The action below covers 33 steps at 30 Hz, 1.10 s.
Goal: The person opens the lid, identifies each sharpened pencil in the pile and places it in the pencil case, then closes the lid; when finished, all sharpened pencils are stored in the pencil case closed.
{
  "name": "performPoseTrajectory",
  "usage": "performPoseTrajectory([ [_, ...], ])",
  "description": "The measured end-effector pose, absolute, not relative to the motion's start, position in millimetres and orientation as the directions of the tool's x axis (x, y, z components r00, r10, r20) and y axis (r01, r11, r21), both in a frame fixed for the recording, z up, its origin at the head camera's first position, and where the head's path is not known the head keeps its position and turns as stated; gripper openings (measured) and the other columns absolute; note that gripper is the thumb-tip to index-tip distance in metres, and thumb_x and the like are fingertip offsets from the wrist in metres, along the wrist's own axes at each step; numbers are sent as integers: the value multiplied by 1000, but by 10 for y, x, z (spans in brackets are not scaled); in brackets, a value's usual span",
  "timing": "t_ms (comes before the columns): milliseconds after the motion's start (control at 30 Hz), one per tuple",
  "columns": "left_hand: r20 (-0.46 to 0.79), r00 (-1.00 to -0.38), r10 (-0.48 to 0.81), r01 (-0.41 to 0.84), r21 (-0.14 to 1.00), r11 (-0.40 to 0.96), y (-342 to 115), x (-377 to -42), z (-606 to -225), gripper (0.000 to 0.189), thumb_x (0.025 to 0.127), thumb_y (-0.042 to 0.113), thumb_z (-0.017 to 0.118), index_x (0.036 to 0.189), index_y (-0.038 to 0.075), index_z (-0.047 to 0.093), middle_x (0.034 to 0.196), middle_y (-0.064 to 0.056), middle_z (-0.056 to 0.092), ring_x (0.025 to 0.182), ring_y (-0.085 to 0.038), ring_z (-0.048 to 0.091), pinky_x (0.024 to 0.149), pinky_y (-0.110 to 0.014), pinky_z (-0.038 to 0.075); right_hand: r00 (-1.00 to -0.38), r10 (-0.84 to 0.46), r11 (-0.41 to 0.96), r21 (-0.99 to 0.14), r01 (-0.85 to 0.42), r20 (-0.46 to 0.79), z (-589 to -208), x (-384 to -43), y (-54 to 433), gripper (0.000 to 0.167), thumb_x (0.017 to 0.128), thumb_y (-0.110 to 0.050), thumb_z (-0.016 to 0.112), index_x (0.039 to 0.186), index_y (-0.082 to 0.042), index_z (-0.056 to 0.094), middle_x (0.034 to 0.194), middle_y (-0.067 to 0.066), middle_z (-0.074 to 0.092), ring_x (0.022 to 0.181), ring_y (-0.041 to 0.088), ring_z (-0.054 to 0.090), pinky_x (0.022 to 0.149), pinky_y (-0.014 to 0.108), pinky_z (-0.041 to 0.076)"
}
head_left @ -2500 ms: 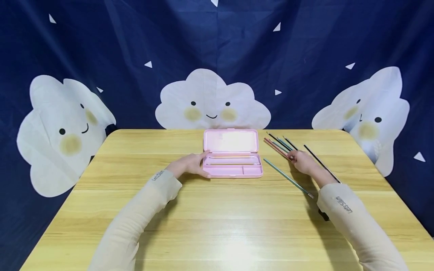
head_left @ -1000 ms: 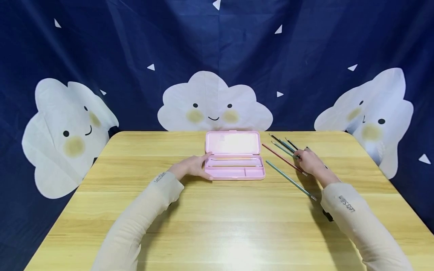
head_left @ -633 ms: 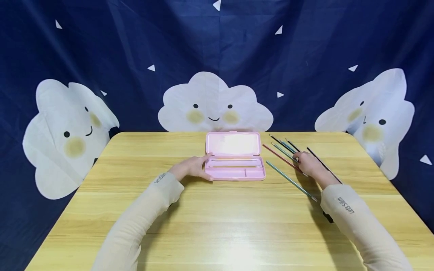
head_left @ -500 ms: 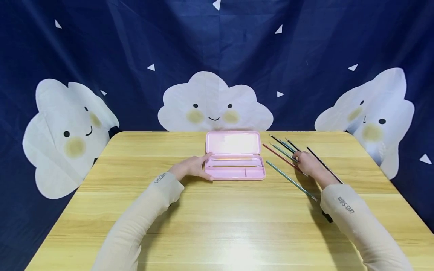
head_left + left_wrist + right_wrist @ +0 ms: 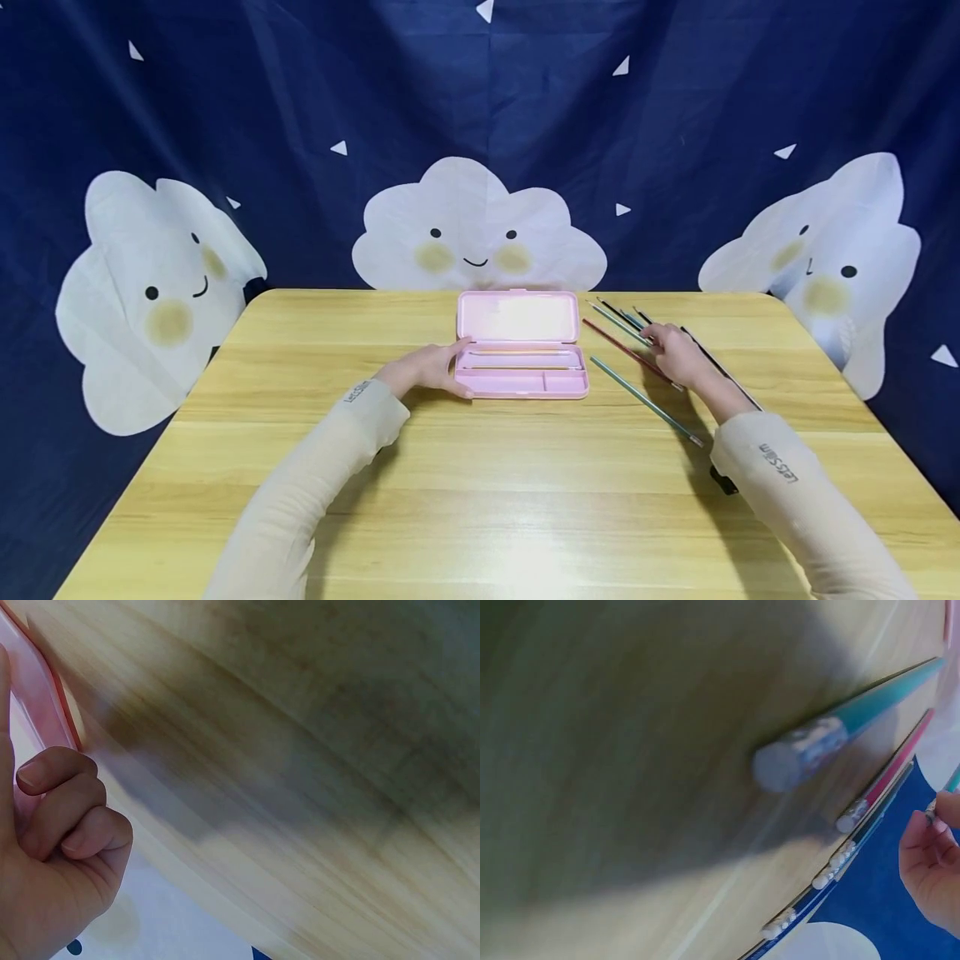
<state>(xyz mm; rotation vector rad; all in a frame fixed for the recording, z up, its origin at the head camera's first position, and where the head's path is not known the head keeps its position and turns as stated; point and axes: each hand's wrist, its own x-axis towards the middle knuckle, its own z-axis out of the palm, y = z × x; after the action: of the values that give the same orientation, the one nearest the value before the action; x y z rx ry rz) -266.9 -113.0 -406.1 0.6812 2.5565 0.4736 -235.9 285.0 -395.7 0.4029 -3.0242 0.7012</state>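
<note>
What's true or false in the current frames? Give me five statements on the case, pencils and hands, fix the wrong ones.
1. The left hand holds the left end of the pink case. True.
2. The pink case is closed. False: its lid is open.
3. The right hand pinches a green pencil. True.
4. There are no pencils in the pink case. False: two pencils lie inside it.
5. The red pencil lies on the table, to the right of the pink case in the head view. True.
</note>
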Motion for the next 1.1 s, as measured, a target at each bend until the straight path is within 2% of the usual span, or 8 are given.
performPoseTrajectory([
  [167, -346, -778, 525, 375, 415, 829, -1109, -2676, -4051, 106, 69, 50, 73, 148, 14, 11, 141, -23, 34, 126, -31, 38, 105, -39, 30, -952, -270, 828, -470, -306, 145, -3944, -2368, 2780, 27, 83, 12, 42, 107, 10, 53, 89, 24, 51, 82, 33, 46, 74, 47, 38],
  [333, -349, -775, 526, 374, 418, 828, -1089, -2679, -4058, 106, 70, 51, 73, 148, 14, 11, 140, -24, 34, 126, -31, 38, 105, -40, 30, -926, -329, 784, -494, -377, 185, -3987, -2395, 2676, 22, 83, 13, 46, 104, 9, 53, 85, 20, 49, 82, 32, 44, 75, 46, 37],
  [500, -347, -779, 522, 362, 430, 827, -1090, -2670, -4055, 107, 69, 50, 74, 148, 14, 11, 141, -24, 34, 126, -30, 38, 105, -40, 29, -881, -412, 742, -476, -472, 231, -4042, -2451, 2528, 20, 82, 13, 50, 99, 7, 59, 85, 17, 55, 81, 28, 47, 74, 42, 40],
  [700, -344, -777, 527, 366, 434, 823, -1105, -2667, -4051, 107, 69, 50, 74, 148, 13, 11, 141, -24, 34, 126, -31, 38, 105, -40, 29, -853, -492, 695, -511, -506, 176, -4040, -2492, 2310, 18, 83, 11, 52, 96, 3, 62, 77, 9, 51, 74, 21, 44, 67, 36, 38],
  [833, -348, -776, 525, 361, 438, 823, -1107, -2667, -4056, 107, 70, 50, 73, 148, 13, 10, 141, -25, 33, 126, -32, 37, 105, -41, 29, -807, -561, 671, -470, -574, 185, -4044, -2518, 2147, 19, 81, 13, 53, 96, 5, 63, 84, 13, 59, 80, 26, 52, 76, 42, 45],
  [933, -356, -776, 521, 355, 436, 827, -1106, -2666, -4056, 107, 70, 50, 73, 148, 14, 9, 142, -24, 32, 127, -31, 36, 106, -40, 28, -778, -600, 655, -445, -611, 185, -4054, -2536, 2034, 19, 81, 13, 53, 95, 6, 64, 91, 15, 63, 88, 29, 55, 83, 44, 45],
  [1100, -357, -776, 521, 349, 444, 825, -1105, -2666, -4037, 107, 71, 48, 74, 148, 13, 9, 143, -24, 30, 129, -31, 34, 107, -40, 26, -767, -622, 652, -438, -619, 158, -4062, -2562, 1893, 18, 82, 12, 53, 94, 4, 64, 87, 12, 60, 84, 25, 54, 78, 39, 46],
])
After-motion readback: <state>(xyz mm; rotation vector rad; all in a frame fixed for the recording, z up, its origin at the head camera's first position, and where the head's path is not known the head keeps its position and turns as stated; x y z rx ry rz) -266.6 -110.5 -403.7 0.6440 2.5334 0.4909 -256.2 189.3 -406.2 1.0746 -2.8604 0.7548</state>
